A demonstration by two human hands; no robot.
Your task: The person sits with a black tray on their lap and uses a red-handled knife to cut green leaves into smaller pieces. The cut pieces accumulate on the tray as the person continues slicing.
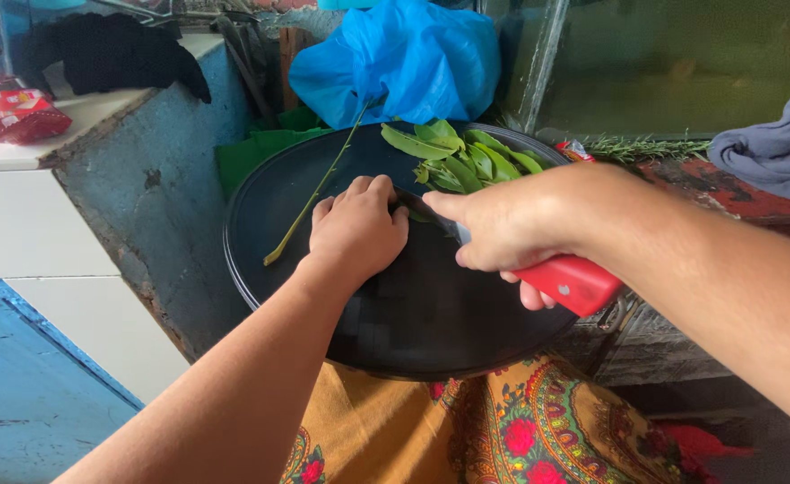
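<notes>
Seemingly mid-cut in the head view, the left hand (356,229) is pressing down near the centre of a round black tray (269,206), its grip curled shut over greenery that is mostly hidden beneath it. The right hand (503,229) is lying at three o'clock from it, its grip closing around a red-handled knife (572,283), blade touching the left fingers. Green leaves (458,157) are piling at the tray's twelve o'clock; a bare stem (310,202) is lying at ten. A blue plastic bag (404,54) is sitting beyond.

Round black tray (269,206) resting on lap over patterned cloth (520,430). On tray: green leaves (462,157) at far edge, bare stem (314,193) lying left.
</notes>
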